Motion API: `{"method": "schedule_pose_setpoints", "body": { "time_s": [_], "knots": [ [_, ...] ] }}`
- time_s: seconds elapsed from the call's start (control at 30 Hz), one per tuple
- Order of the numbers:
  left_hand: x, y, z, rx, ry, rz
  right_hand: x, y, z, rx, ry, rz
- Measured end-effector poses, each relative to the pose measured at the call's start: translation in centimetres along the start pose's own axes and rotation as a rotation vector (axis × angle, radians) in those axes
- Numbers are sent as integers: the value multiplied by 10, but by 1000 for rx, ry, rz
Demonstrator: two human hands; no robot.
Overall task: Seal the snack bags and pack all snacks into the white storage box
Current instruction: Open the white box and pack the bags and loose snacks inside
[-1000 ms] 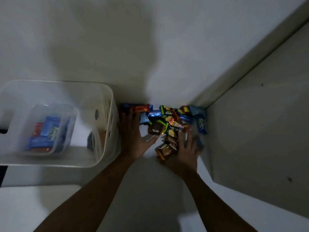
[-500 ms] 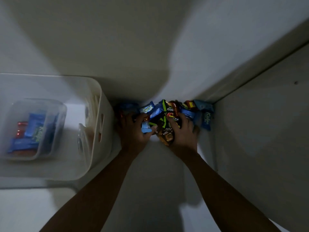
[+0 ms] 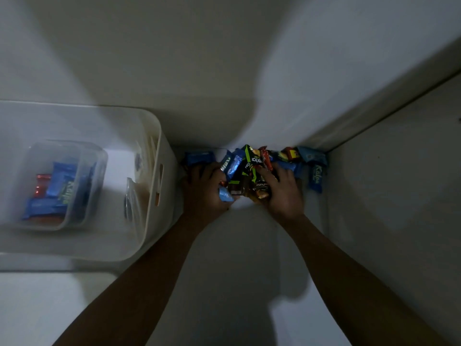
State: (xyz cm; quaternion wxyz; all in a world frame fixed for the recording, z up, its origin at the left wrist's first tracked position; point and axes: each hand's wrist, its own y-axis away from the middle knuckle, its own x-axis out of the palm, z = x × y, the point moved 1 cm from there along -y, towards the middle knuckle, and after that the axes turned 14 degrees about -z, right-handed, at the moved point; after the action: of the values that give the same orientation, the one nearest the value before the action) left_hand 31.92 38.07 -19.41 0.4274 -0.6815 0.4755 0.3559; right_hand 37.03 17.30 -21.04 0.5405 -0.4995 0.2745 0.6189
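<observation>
Blue and black snack packs [image 3: 252, 171] sit at 12 o'clock, squeezed between the left hand [image 3: 204, 188] and right hand [image 3: 284, 193], fingers curled on them. White storage box [image 3: 159, 151] waits at 9 o'clock. Packs could slip out, because the pile is loose.

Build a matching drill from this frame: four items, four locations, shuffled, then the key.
Items
1. clear tub
2. left hand
3. right hand
4. blue Kalpa packet

Locations
A. on the pile's right side
B. inside the white storage box
C. rightmost, by the side wall
D. on the pile's left side, nearest the box

Pairs: 1-B, 2-D, 3-A, 4-C
</observation>
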Motion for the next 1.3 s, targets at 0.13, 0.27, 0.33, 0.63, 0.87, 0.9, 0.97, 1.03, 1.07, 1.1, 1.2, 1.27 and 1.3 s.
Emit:
{"method": "schedule_pose_setpoints", "body": {
  "time_s": [0.13,0.27,0.33,0.63,0.87,0.9,0.97,1.03,1.07,1.1,1.2,1.27,1.3],
  "knots": [
    [0,-2,-2,4,123,-27,-2,-4,-3,-42,-53,-77],
    [0,-1,-5,-18,201,-60,-3,0,-2,18,-112,-92],
    [-3,-1,-5,-31,252,-82,-5,2,0,60,-172,-105],
    [-21,15,-16,-260,434,-101,-42,10,20,267,-546,-173],
    [-66,11,-45,-364,501,-76,-97,15,39,296,-606,-347],
    [-77,9,-51,-352,529,-94,-105,14,43,306,-637,-363],
    [-100,6,-60,-302,554,-164,-121,7,53,331,-725,-368],
    [-127,5,-70,-225,598,-296,-137,-3,67,337,-783,-376],
    [-141,5,-73,-181,638,-370,-145,-9,78,353,-824,-380],
    [-155,5,-75,-138,685,-436,-152,-16,89,367,-870,-378],
    [-195,9,-66,-83,738,-587,-171,-35,131,300,-949,-346],
    [-219,12,-46,-134,724,-642,-179,-45,166,220,-985,-296],
    [-229,13,-32,-165,701,-668,-181,-49,184,173,-995,-265]
  ]
}}
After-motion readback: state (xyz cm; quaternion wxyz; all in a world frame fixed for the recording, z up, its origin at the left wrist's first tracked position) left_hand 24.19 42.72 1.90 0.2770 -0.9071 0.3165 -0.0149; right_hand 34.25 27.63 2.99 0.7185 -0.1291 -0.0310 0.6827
